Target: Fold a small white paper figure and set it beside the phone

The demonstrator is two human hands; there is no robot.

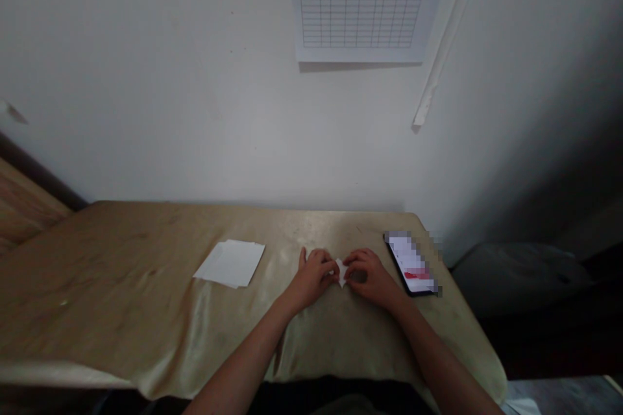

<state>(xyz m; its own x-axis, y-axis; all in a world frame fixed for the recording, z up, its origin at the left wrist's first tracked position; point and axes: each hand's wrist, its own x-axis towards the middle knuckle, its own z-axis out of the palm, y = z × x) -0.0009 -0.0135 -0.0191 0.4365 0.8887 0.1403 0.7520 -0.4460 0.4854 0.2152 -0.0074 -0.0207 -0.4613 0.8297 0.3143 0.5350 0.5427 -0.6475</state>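
A small folded piece of white paper (341, 273) is between my two hands, low over the cloth-covered table. My left hand (314, 275) pinches its left edge with thumb and forefinger, the other fingers raised behind. From the other side my right hand (367, 275) grips the right edge between thumb and fingertips. The paper's lower end comes to a point, and its side edges are hidden by my fingertips. Left of my hands lies a loose stack of white paper sheets (230, 263), slightly fanned out.
A phone (413, 264) with a lit, partly blurred screen lies right of my right hand. The gold cloth (121, 272) is wrinkled and hangs over the front edge. Behind the table stands a white wall (195, 110) with a printed grid sheet (360, 6).
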